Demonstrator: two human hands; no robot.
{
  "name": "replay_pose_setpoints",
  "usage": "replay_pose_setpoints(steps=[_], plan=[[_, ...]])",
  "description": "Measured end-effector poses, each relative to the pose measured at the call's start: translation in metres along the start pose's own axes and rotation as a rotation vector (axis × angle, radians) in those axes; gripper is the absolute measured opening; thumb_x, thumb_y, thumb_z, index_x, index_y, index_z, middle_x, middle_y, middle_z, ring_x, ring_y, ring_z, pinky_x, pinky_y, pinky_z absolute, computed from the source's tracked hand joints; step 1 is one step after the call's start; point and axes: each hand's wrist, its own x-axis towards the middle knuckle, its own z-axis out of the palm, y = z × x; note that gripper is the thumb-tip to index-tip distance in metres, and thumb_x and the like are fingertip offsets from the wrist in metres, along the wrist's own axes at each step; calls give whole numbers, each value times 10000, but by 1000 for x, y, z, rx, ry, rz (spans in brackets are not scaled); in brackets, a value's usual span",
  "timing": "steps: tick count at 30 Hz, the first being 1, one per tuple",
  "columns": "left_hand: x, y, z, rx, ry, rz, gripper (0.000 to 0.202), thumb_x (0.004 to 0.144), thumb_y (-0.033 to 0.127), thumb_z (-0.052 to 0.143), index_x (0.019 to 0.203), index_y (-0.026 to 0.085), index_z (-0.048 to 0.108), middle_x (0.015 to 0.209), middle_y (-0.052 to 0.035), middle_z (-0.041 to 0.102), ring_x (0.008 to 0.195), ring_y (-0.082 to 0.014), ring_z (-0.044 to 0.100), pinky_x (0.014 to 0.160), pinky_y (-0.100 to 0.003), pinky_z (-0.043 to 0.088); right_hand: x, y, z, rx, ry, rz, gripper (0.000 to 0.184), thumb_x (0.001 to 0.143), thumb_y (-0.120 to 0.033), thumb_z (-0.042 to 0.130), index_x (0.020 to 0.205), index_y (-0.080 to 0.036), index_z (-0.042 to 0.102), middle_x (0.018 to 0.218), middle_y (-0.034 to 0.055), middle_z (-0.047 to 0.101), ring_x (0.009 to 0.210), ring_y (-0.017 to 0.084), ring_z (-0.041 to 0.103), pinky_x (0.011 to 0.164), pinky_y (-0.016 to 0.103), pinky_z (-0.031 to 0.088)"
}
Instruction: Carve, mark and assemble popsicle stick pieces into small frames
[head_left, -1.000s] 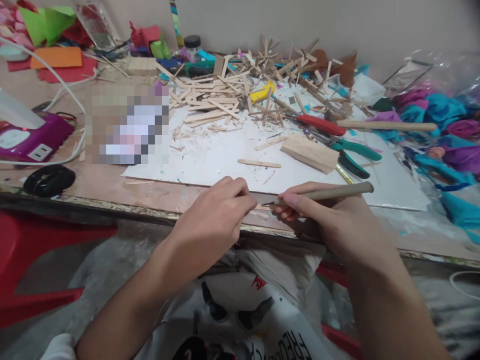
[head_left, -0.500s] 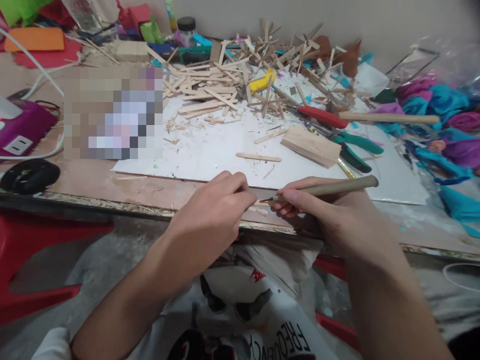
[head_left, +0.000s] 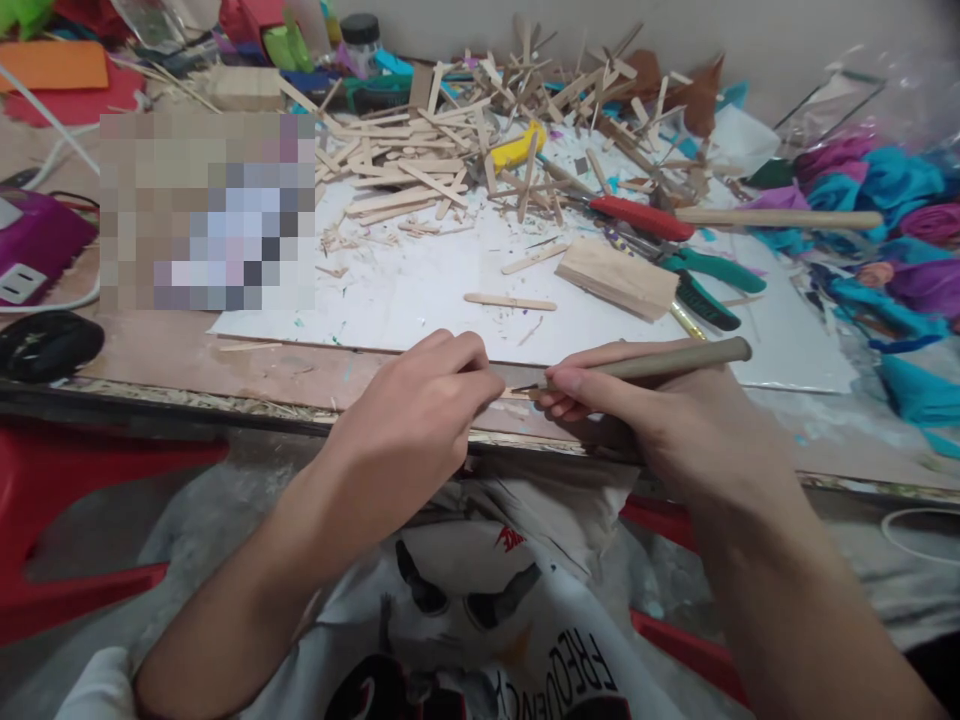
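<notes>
My right hand (head_left: 652, 415) is closed round a craft knife with a thick tan handle (head_left: 667, 360), its thin dark tip pointing left. The tip rests at a narrow wooden craft stick (head_left: 519, 393) near the table's front edge. My left hand (head_left: 409, 425) pinches the stick's left end, fingers curled; most of that end is hidden under them. Just beyond the hands, another craft stick (head_left: 510, 302) and a wooden block (head_left: 616, 280) lie on a white board (head_left: 397, 300).
A heap of craft sticks (head_left: 412, 170) covers the back, with a yellow cutter (head_left: 517, 148) among them. Red-handled pliers (head_left: 643, 218) and green-handled pliers (head_left: 720, 270) lie to the right, near crumpled coloured paper (head_left: 892, 190). A black mouse (head_left: 51, 345) sits left.
The view has shifted slightly, so the table things sit a little higher and further left. Both hands keep their grips, and the knife tip stays at the stick.
</notes>
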Motion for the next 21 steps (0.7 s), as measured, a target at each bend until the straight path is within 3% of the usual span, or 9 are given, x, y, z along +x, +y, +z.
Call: replay_pose_setpoints(steps=[6, 12, 21], plan=[[1, 0, -1, 18, 13, -5, 201, 988, 69, 620, 1016, 189, 779, 957, -7, 664, 891, -160, 601, 718, -316, 410, -2, -3, 4, 25, 42, -3, 220, 737, -386, 928, 757, -193, 826, 725, 65, 779, 560, 148, 650, 424, 218, 434], [3, 3, -3, 15, 18, -45, 243, 966, 42, 612, 978, 207, 790, 955, 2, 690, 872, -152, 626, 698, -311, 406, -2, 1, 0, 1, 21, -26, 195, 773, -397, 907, 795, -215, 840, 757, 62, 798, 585, 155, 672, 466, 227, 480], [4, 4, -3, 22, 22, -51, 241, 969, 52, 607, 940, 206, 790, 948, 3, 691, 876, -148, 635, 718, -314, 429, -6, -4, 6, 28, 103, -10, 154, 743, -316, 908, 745, -184, 829, 728, 77, 791, 589, 172, 697, 479, 232, 496]])
